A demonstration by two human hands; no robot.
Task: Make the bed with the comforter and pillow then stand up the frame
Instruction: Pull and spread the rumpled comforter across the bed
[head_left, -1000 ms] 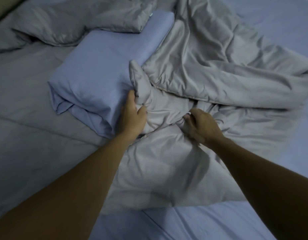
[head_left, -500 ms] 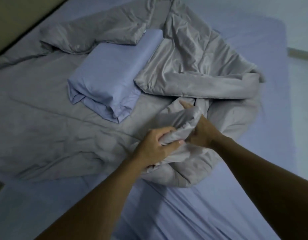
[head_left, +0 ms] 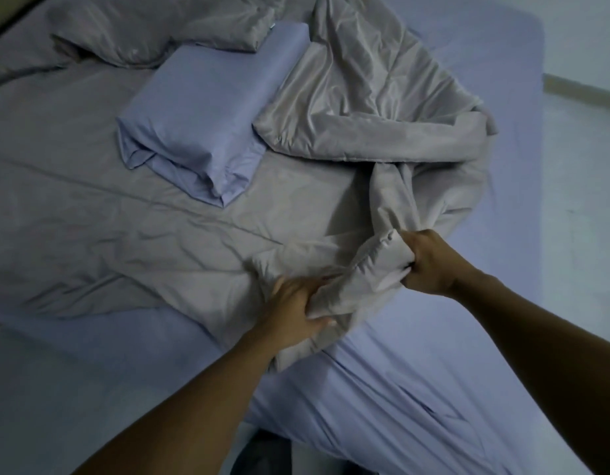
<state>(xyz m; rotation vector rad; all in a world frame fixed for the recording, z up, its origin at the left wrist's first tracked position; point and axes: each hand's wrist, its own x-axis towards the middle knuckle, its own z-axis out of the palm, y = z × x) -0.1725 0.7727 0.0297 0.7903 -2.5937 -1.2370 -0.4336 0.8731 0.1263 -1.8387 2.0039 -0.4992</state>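
A grey comforter point(head_left: 108, 234) lies crumpled across the bed, bunched in folds at the right and flatter at the left. A lavender pillow point(head_left: 207, 111) rests on top of it, near the middle of the bed. My left hand point(head_left: 293, 303) grips a gathered edge of the comforter near the bed's front edge. My right hand point(head_left: 425, 260) clutches a bunched corner of the same comforter, a little to the right and higher. No frame is in view.
The bed has a lavender fitted sheet point(head_left: 416, 389), bare at the front and right. A pale floor point(head_left: 588, 166) with a baseboard lies beyond the right side. A dark headboard edge point(head_left: 8, 18) shows at the top left.
Both hands have pulled the comforter's corner away from the pillow toward the bed's front edge. My view has drawn back, and the hands now hold it farther apart.
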